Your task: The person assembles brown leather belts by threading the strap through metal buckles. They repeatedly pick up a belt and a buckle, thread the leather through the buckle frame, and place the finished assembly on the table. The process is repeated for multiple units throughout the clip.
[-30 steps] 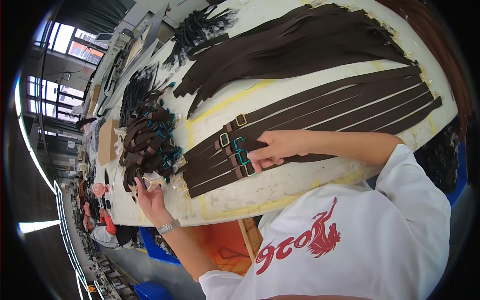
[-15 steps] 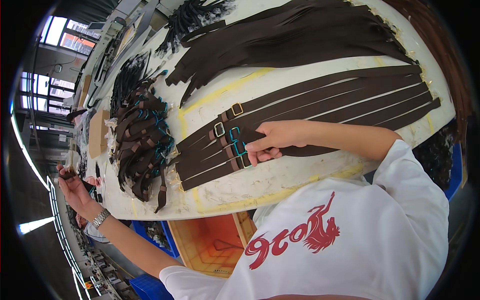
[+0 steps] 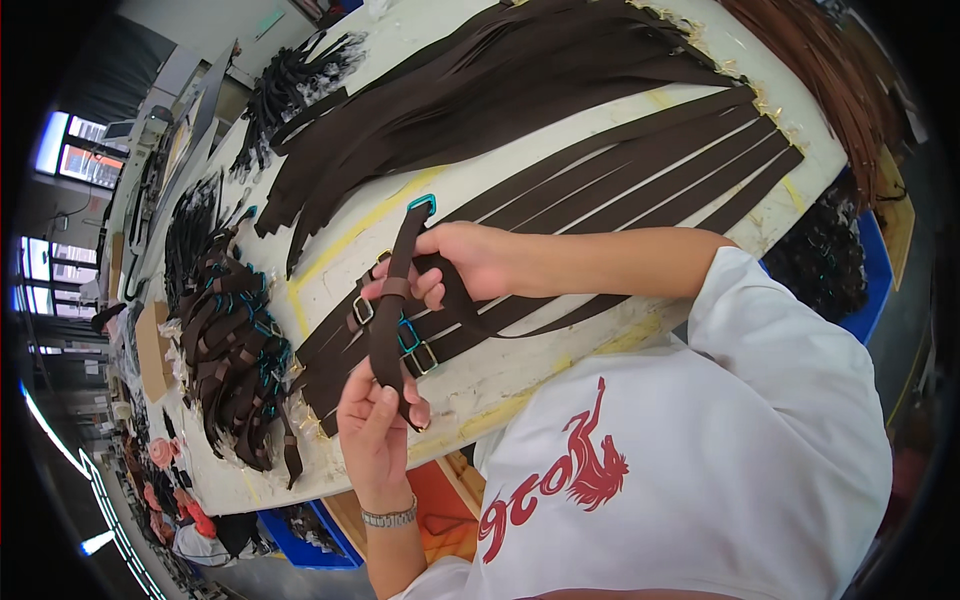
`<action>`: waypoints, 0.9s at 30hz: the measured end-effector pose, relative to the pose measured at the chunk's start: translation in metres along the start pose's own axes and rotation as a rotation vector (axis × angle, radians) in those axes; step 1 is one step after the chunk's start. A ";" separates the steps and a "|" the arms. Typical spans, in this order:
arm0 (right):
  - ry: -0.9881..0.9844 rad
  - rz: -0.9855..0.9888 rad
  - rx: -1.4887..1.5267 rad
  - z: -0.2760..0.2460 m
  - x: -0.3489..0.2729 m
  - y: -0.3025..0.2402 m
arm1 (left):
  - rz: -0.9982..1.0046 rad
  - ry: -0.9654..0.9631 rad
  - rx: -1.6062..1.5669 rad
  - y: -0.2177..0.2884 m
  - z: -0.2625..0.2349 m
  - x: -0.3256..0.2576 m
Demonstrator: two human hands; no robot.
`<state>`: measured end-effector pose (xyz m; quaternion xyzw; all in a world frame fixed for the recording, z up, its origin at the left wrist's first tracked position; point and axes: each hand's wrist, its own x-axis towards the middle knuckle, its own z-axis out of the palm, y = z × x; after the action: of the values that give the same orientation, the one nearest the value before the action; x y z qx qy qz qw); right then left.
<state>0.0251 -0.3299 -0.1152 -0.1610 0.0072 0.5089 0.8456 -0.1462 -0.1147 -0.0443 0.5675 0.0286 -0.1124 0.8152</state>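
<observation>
"What's in the grip?"
"The left hand [image 3: 375, 425] pinches the lower end of a dark brown strap [image 3: 384, 345]; the right hand's [image 3: 468, 262] fingers are curled around it higher up."
"And where is it?"
"Held over the white table [image 3: 235, 482], teal buckle [image 3: 423, 200] uppermost, a brown loop [image 3: 397, 287] partway down."
"Around it?"
"Flat straps [image 3: 620, 160] underneath, a tangled pile [image 3: 232, 370] leftward, a broad dark stack [image 3: 480, 110] beyond."
</observation>
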 end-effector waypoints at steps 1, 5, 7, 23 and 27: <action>-0.006 -0.055 0.058 0.001 -0.006 -0.004 | -0.050 -0.016 0.035 -0.007 -0.005 -0.002; -0.065 -0.125 0.063 0.002 -0.020 -0.015 | -0.208 -0.015 0.184 -0.004 -0.024 -0.013; -0.041 -0.137 0.030 0.008 -0.025 -0.013 | -0.240 -0.002 0.339 0.011 -0.033 -0.015; -0.121 -0.346 -0.735 0.017 -0.043 0.020 | 0.393 0.070 1.034 -0.004 0.029 0.050; 0.016 -0.314 -0.752 0.018 -0.057 0.023 | 0.832 0.252 1.413 -0.023 0.021 0.050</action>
<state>-0.0246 -0.3638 -0.0942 -0.4620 -0.1975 0.3397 0.7951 -0.1045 -0.1497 -0.0670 0.9184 -0.1698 0.2715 0.2323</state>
